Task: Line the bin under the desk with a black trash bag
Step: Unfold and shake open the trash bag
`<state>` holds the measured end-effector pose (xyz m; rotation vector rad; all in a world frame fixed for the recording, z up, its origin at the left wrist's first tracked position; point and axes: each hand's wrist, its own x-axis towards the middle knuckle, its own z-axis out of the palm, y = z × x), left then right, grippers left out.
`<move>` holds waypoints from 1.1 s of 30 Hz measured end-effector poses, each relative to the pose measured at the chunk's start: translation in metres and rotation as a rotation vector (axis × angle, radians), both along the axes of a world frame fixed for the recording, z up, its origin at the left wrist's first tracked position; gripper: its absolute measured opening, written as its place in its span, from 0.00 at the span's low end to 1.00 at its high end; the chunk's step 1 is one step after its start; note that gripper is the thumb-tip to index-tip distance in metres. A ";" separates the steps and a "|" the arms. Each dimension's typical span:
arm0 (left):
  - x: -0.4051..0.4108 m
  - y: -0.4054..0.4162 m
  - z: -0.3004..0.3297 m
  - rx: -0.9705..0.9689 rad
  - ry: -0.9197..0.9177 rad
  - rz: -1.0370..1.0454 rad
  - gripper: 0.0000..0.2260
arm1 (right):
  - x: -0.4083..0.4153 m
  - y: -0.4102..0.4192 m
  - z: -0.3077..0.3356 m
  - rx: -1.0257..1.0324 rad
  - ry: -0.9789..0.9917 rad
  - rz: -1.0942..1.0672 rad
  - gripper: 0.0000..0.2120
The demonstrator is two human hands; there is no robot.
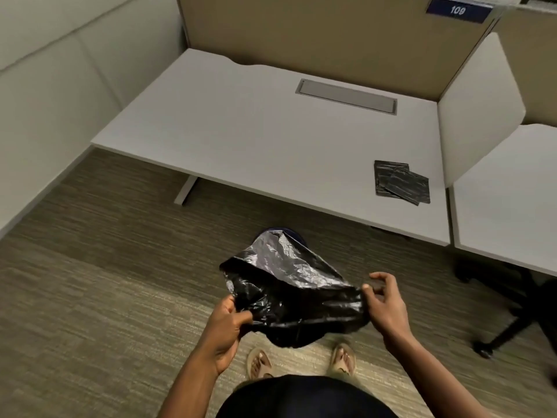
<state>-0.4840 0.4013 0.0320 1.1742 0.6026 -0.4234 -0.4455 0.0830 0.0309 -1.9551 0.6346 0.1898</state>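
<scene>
A crumpled black trash bag (289, 294) is stretched between my hands above the carpet, its mouth partly spread and billowing upward. My left hand (224, 330) grips its left edge in a fist. My right hand (384, 303) pinches its right edge between thumb and fingertips. A sliver of the dark bin (298, 235) shows just behind the bag's top, on the floor in front of the desk edge; most of it is hidden by the bag.
A white desk (256, 140) stands ahead with folded black bags (401, 182) near its front right corner. A second desk (506, 200) adjoins at right, with a black office chair base (512, 321) beneath. Cubicle panels surround. My sandalled feet (301, 362) stand on carpet.
</scene>
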 end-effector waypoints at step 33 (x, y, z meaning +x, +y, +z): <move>0.040 0.010 -0.041 0.990 -0.208 -0.060 0.19 | 0.049 0.063 -0.031 -0.052 -0.019 0.384 0.15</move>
